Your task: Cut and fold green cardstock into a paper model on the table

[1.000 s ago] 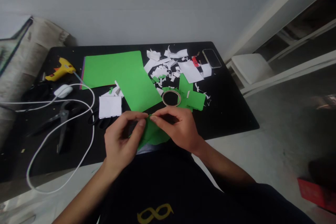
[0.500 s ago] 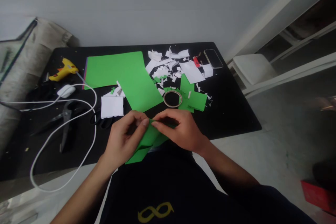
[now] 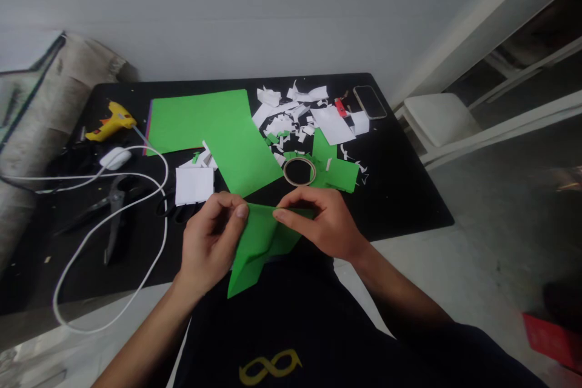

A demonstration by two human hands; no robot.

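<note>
Between my two hands hangs a folded piece of green paper (image 3: pixel 255 236), its lower corner pointing down over my dark shirt. My left hand (image 3: pixel 211 242) pinches its upper left edge between thumb and fingers. Along the same top edge, further right, my right hand (image 3: pixel 325 221) pinches it with thumb and forefinger. Part of the paper is hidden behind the right hand. Just beyond, on the black table (image 3: pixel 400 194), lie large green sheets (image 3: pixel 236 145) and a roll of tape (image 3: pixel 299 171).
A yellow glue gun (image 3: pixel 111 121), scissors (image 3: pixel 116 212), a white cable (image 3: pixel 91 242) and a folded white paper (image 3: pixel 194 185) lie at the left. White scraps (image 3: pixel 291 112), green pieces (image 3: pixel 343 174), a small red object (image 3: pixel 340 107) and a phone (image 3: pixel 370 102) lie at the right.
My hands have moved apart along the top edge, the left one leftward and the right one slightly rightward. More of the green paper shows, and its lower corner hangs lower.
</note>
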